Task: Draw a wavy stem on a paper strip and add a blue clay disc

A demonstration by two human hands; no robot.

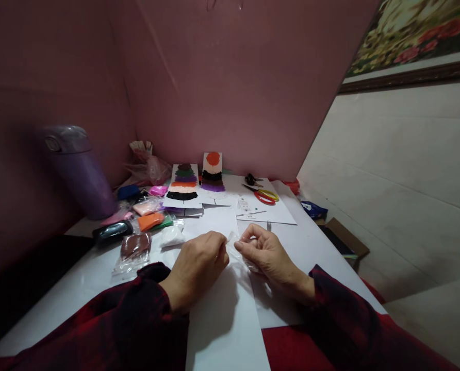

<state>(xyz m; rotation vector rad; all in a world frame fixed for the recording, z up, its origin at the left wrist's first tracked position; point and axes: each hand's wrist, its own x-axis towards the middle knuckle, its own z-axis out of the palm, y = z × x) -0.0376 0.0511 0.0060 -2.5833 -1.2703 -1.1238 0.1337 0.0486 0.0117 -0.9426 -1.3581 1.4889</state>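
Both hands pinch a clear plastic packet (233,246) between them. The left hand (199,263) and right hand (266,252) have their fingers closed on its opposite ends, just above the white sheet (222,319). Clay packets (148,221) crowd the space left of the sheet, and scissors (266,196) lie behind it. To the right, bare table (315,247) runs to its edge.

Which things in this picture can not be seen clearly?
Head view: contents of the clear wrapper, hidden by the left hand and right hand.
Head view: purple bottle, blurred.
Head view: painting, cut off by the top edge.
Head view: tiny object beyond the right hand, too small.
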